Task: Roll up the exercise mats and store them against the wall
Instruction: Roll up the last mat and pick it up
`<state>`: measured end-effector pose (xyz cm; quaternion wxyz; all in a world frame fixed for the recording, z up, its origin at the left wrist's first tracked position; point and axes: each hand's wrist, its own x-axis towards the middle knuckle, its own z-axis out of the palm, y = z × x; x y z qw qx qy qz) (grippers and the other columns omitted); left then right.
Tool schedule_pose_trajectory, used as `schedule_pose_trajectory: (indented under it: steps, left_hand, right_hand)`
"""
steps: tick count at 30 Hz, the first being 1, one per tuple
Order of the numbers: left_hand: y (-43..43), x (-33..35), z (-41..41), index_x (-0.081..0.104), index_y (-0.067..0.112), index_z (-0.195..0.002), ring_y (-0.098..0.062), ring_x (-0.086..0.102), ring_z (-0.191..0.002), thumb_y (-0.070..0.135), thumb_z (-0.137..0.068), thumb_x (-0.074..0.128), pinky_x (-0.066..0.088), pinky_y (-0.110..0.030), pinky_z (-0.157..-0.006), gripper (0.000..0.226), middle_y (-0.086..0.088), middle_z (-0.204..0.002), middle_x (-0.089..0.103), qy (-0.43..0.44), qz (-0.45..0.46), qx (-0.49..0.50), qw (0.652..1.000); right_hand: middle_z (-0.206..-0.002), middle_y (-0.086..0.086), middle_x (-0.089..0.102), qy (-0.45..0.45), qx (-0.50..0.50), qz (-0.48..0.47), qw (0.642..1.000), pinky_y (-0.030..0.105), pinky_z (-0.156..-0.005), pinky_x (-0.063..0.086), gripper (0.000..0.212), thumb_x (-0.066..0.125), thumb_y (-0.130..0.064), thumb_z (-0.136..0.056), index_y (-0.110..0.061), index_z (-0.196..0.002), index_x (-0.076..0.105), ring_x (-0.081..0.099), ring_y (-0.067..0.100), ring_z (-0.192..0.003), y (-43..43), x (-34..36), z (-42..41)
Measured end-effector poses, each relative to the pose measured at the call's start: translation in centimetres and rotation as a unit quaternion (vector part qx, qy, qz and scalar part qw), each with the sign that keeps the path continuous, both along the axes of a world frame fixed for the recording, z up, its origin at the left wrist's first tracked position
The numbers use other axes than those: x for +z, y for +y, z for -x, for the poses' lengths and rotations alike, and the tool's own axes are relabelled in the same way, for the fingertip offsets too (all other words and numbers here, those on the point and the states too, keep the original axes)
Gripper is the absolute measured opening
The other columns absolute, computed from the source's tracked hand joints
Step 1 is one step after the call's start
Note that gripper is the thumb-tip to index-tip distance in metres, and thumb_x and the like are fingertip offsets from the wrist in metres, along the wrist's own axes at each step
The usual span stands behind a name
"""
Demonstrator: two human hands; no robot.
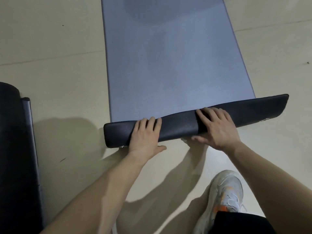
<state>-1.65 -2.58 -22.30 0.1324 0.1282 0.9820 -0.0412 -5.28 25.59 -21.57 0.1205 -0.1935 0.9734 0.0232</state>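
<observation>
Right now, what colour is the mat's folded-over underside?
Dark navy, almost black: mat underside. Shows best in head view.

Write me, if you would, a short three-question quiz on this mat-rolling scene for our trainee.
1. True or false: the left hand and the right hand both rest on the turned-over near end of the blue-grey mat.
2. What lies on the floor at the far left? A) a dark rolled mat B) a bucket C) a chair
3. Fill in: the shoe shows beside the ___ forearm.
Key: 1 true; 2 A; 3 right.
</observation>
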Motion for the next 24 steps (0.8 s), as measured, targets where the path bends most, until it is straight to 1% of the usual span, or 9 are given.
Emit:
schedule_pose_trajectory:
  steps: [2, 3, 5, 7, 10, 12, 15, 18, 24]
  left_hand:
    - [0.0, -0.8, 0.0, 0.036, 0.015, -0.152, -0.031, 0.048, -0.118, 0.068, -0.079, 0.070, 0.038, -0.042, -0.109, 0.096, -0.007, -0.138, 0.048, 0.010, -0.012, -0.011, 1.000]
    - [0.0, -1.1, 0.0, 0.042, 0.014, -0.149, -0.031, 0.052, -0.112, 0.064, -0.078, 0.074, 0.042, -0.042, -0.105, 0.093, -0.008, -0.133, 0.053, 0.027, -0.023, -0.017, 0.999]
    - [-0.3, -1.6, 0.0, 0.052, 0.010, -0.139, -0.031, 0.056, -0.101, 0.061, -0.072, 0.079, 0.049, -0.042, -0.096, 0.088, -0.008, -0.122, 0.059, 0.067, -0.043, -0.026, 0.996]
    - [-0.5, -1.8, 0.0, 0.057, 0.010, -0.129, -0.030, 0.058, -0.094, 0.062, -0.070, 0.080, 0.052, -0.041, -0.090, 0.083, -0.007, -0.115, 0.061, 0.076, -0.054, -0.028, 0.995]
    - [-0.5, -1.1, -0.7, 0.062, 0.010, -0.118, -0.029, 0.061, -0.086, 0.062, -0.075, 0.077, 0.053, -0.041, -0.083, 0.069, -0.006, -0.102, 0.064, 0.051, -0.044, -0.023, 0.997]
    - [-1.2, -0.2, -1.3, 0.064, 0.010, -0.113, -0.030, 0.064, -0.081, 0.057, -0.081, 0.076, 0.053, -0.042, -0.080, 0.057, -0.007, -0.094, 0.066, 0.036, -0.054, -0.011, 0.998]
    - [-4.1, 2.9, -1.0, 0.059, 0.014, -0.117, -0.031, 0.066, -0.091, 0.058, -0.094, 0.058, 0.051, -0.041, -0.080, 0.050, -0.005, -0.102, 0.068, -0.036, -0.096, 0.035, 0.994]
    - [-7.1, 5.9, 0.9, 0.051, 0.018, -0.123, -0.031, 0.064, -0.101, 0.064, -0.098, 0.046, 0.046, -0.040, -0.079, 0.053, -0.006, -0.110, 0.067, -0.133, -0.083, 0.057, 0.986]
    - [-9.0, 5.4, 6.2, 0.056, 0.023, -0.105, -0.026, 0.060, -0.090, 0.074, -0.093, 0.043, 0.050, -0.041, -0.081, 0.055, -0.007, -0.107, 0.067, -0.255, -0.055, 0.083, 0.962]
  right_hand:
    - [-0.160, 0.007, 0.037, -0.003, 0.047, -0.048, 0.998, 0.054, -0.124, 0.017, 0.112, 0.067, -0.076, -0.071, -0.021, -0.162, 0.029, 0.028, 0.035, -0.150, 1.9, -0.5, -0.2]
    - [-0.161, 0.010, 0.036, 0.017, 0.042, -0.056, 0.997, 0.057, -0.123, 0.015, 0.108, 0.078, -0.059, -0.072, -0.024, -0.162, 0.029, 0.026, 0.039, -0.150, 2.6, -0.5, -0.3]
    - [-0.154, 0.018, 0.040, 0.073, -0.007, -0.051, 0.996, 0.064, -0.118, 0.013, 0.087, 0.074, -0.027, -0.081, -0.029, -0.159, 0.036, 0.027, 0.048, -0.144, 3.3, -0.7, -0.3]
    - [-0.149, 0.020, 0.044, 0.065, -0.021, -0.069, 0.995, 0.067, -0.116, 0.013, 0.077, 0.061, -0.020, -0.086, -0.028, -0.158, 0.037, 0.030, 0.048, -0.141, 3.3, -1.0, -0.1]
    - [-0.137, 0.011, 0.055, -0.038, 0.014, -0.078, 0.996, 0.055, -0.118, 0.023, 0.065, 0.055, -0.026, -0.093, -0.025, -0.155, 0.037, 0.045, 0.037, -0.131, 3.0, -0.8, 0.6]
    - [-0.128, 0.004, 0.063, -0.096, 0.014, -0.048, 0.994, 0.045, -0.117, 0.030, 0.054, 0.057, -0.041, -0.096, -0.026, -0.147, 0.044, 0.058, 0.029, -0.119, 2.3, 0.4, 1.0]
    - [-0.104, 0.001, 0.070, -0.164, -0.026, 0.004, 0.986, 0.040, -0.090, 0.050, 0.054, 0.055, -0.069, -0.093, -0.025, -0.122, 0.047, 0.066, 0.026, -0.091, 0.4, 3.2, 1.1]
    - [-0.086, -0.002, 0.063, -0.196, -0.019, 0.004, 0.980, 0.037, -0.067, 0.045, 0.059, 0.049, -0.083, -0.085, -0.027, -0.105, 0.046, 0.060, 0.024, -0.076, -1.5, 5.0, 1.5]
    - [-0.082, -0.005, 0.064, -0.316, -0.090, 0.065, 0.942, 0.036, -0.071, 0.041, 0.056, 0.058, -0.082, -0.081, -0.027, -0.085, 0.060, 0.061, 0.020, -0.081, -3.6, 3.9, 5.5]
